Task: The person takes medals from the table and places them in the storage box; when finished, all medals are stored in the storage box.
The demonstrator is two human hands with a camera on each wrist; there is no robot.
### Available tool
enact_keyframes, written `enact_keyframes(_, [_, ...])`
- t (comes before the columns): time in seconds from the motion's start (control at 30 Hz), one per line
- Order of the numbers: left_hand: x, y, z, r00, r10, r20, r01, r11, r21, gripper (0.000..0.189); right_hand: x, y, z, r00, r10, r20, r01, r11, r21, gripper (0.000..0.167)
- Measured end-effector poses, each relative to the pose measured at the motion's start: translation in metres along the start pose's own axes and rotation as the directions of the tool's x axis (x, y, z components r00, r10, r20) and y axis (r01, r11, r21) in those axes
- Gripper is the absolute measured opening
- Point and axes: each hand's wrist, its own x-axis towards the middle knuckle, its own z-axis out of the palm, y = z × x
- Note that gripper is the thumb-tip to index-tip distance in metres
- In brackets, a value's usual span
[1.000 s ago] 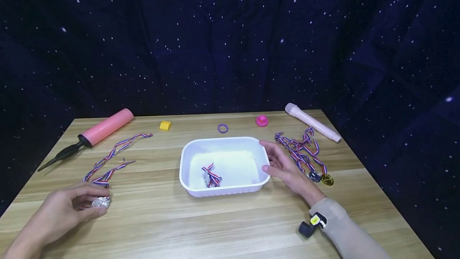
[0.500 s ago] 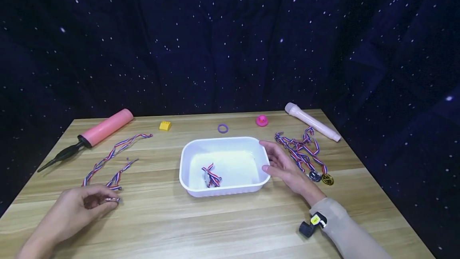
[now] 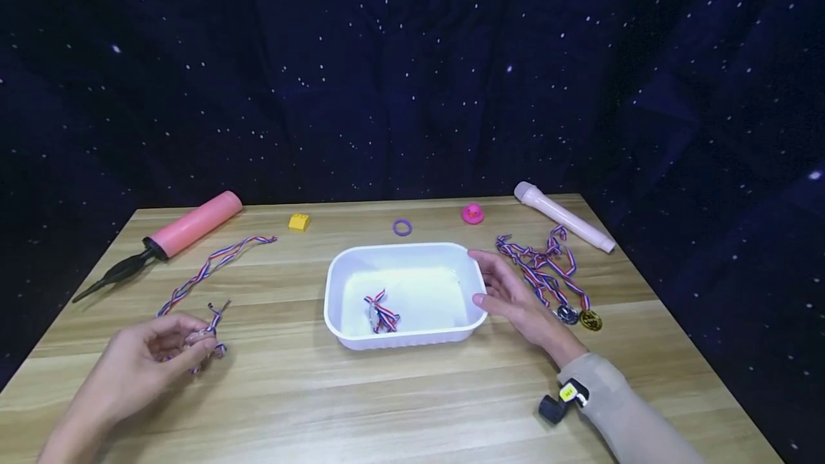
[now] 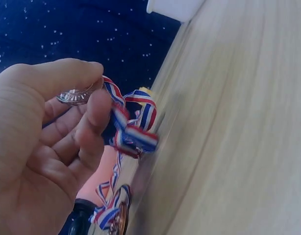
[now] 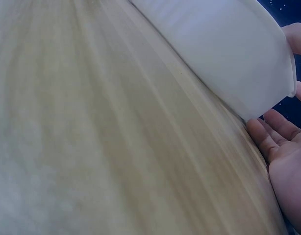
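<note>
My left hand [image 3: 145,356] pinches a silver-looking medal [image 4: 74,96] between thumb and fingers, just above the table. Its red, white and blue ribbon [image 4: 140,137] dangles loosely beyond the fingertips. A second ribbon [image 3: 203,271] lies behind that hand; the left wrist view shows another medal [image 4: 123,220] at its near end, hidden by the hand in the head view. My right hand [image 3: 515,303] grips the right end of a white plastic tub [image 3: 402,340], thumb and forefinger at its rim. Inside the tub, a medal with bunched ribbon [image 3: 382,313] lies toward the left.
Right of the tub lie a silver medal [image 3: 567,315] and a gold medal [image 3: 590,320] with tangled ribbons. Along the back are a pink hand pump [image 3: 196,224], yellow toy block [image 3: 299,222], purple ring [image 3: 402,227], pink rubber duck [image 3: 473,214] and pale pink toy microphone [image 3: 567,217].
My left hand has lifted the medal slightly and moved a little right, drawing its ribbon in from the table into a dangling bunch. The right hand and tub have stayed put.
</note>
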Motion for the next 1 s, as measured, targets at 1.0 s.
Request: enact_keyframes(1.0, [0.069,0.068,-0.002,0.994,-0.005,-0.113,-0.025,0.966,-0.257,0.021,0.0,0.001,0.001,1.0,-0.001,-0.003,0.001,1.0,0.021,0.075])
